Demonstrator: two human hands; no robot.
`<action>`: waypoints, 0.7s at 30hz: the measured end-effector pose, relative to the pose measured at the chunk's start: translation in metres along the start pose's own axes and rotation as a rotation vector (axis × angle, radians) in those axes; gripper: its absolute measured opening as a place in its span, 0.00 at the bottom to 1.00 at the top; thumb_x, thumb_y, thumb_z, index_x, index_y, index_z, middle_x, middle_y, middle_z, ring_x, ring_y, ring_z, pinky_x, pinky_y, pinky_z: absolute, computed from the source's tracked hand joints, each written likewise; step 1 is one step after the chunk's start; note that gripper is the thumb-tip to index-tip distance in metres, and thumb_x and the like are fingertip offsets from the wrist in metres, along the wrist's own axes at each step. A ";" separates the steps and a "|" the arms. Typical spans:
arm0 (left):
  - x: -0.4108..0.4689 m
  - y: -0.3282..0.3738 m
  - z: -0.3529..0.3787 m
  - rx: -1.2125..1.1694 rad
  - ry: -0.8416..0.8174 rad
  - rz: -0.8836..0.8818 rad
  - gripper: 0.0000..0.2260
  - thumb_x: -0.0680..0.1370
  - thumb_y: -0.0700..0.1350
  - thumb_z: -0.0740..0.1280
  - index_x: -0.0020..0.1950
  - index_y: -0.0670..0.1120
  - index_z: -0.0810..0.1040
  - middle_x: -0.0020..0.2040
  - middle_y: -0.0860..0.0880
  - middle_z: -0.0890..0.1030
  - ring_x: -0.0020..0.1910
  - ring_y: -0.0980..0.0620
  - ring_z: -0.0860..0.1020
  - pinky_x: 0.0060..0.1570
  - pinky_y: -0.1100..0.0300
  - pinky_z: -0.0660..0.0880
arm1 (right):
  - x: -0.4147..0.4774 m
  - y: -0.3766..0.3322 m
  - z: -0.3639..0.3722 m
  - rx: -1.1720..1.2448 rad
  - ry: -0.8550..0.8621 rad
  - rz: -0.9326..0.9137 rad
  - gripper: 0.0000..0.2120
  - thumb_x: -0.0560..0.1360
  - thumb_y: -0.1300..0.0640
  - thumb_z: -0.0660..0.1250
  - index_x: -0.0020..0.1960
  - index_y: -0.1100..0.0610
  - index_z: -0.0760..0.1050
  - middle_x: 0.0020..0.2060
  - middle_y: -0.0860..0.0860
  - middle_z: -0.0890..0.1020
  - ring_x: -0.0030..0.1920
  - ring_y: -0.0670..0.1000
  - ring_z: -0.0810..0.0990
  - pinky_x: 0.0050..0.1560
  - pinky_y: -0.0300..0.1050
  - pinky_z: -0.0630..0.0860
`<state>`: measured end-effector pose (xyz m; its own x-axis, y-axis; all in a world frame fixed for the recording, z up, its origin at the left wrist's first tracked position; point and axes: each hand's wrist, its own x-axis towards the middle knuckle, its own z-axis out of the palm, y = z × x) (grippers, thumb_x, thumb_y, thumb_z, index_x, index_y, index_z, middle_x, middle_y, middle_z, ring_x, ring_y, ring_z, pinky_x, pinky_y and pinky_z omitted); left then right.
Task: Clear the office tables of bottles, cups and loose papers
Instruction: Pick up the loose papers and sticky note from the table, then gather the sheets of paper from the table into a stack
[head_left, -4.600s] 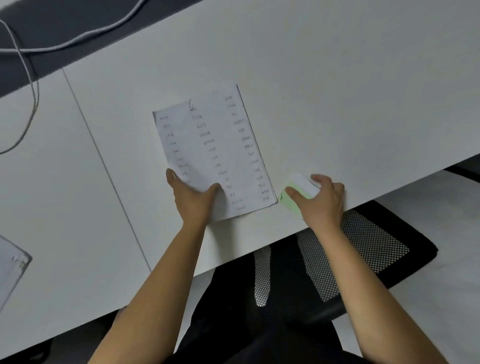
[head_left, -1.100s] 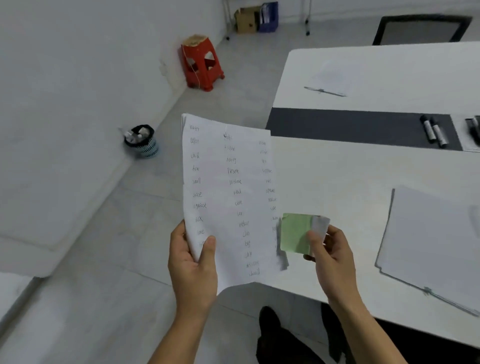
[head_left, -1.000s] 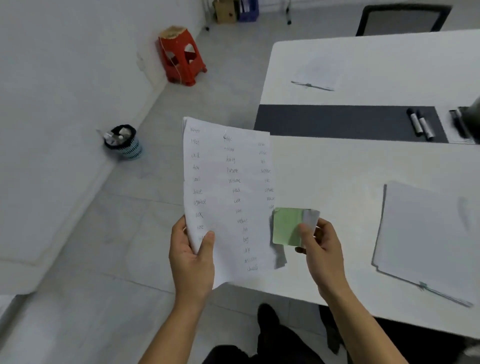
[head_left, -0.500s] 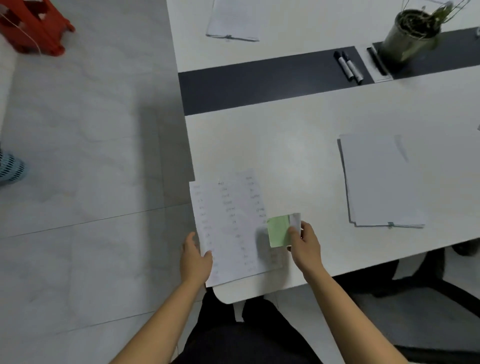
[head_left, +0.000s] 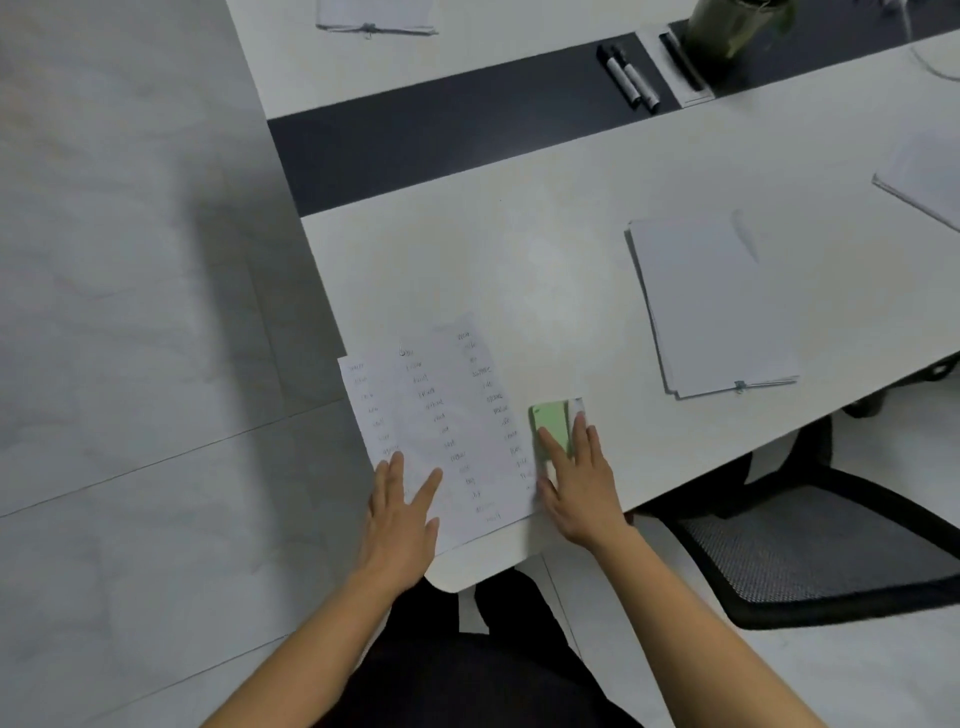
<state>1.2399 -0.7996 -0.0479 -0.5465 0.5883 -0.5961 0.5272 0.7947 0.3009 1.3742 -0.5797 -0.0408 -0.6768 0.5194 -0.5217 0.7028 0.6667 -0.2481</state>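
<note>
A white sheet with handwritten word columns (head_left: 447, 415) lies flat at the near left corner of the white table (head_left: 545, 270). My left hand (head_left: 402, 512) rests flat on the sheet's lower left part, fingers spread. A small green card with a white slip (head_left: 553, 423) lies just right of the sheet. My right hand (head_left: 579, 480) lies on that card with straight fingers, pressing it to the table, not gripping.
A clipped stack of white papers (head_left: 714, 306) lies to the right, another stack (head_left: 376, 15) at the far side, a third (head_left: 924, 182) at the right edge. Two markers (head_left: 628, 78) and a potted plant (head_left: 732, 26) sit on the dark centre strip. A black mesh chair (head_left: 810, 551) stands at lower right.
The sheet and the green card, held up in my hands a second ago, now lie on the table corner. Both hands have opened flat on them.
</note>
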 end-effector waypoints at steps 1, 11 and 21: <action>0.000 0.000 -0.001 0.000 -0.013 0.003 0.28 0.84 0.51 0.57 0.81 0.58 0.47 0.79 0.43 0.33 0.78 0.42 0.33 0.76 0.46 0.46 | 0.000 -0.001 -0.001 0.017 -0.006 0.010 0.30 0.82 0.46 0.55 0.81 0.45 0.48 0.79 0.58 0.38 0.79 0.60 0.39 0.76 0.55 0.54; -0.023 0.029 -0.090 -0.371 0.234 0.122 0.29 0.83 0.55 0.58 0.80 0.52 0.51 0.81 0.51 0.48 0.79 0.51 0.47 0.77 0.51 0.49 | -0.043 -0.022 -0.075 0.546 0.331 0.171 0.27 0.83 0.45 0.54 0.80 0.50 0.56 0.81 0.51 0.48 0.80 0.49 0.46 0.78 0.47 0.48; -0.080 0.081 -0.123 -0.760 0.197 0.270 0.26 0.78 0.52 0.65 0.75 0.54 0.64 0.65 0.60 0.74 0.64 0.60 0.73 0.62 0.58 0.70 | -0.216 -0.006 -0.057 1.031 0.669 0.515 0.25 0.78 0.40 0.59 0.74 0.44 0.66 0.66 0.41 0.72 0.62 0.35 0.73 0.59 0.37 0.70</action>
<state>1.2459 -0.7642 0.1157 -0.6057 0.7323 -0.3113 0.1120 0.4658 0.8778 1.5038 -0.6651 0.1192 -0.0536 0.9471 -0.3163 0.5515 -0.2360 -0.8001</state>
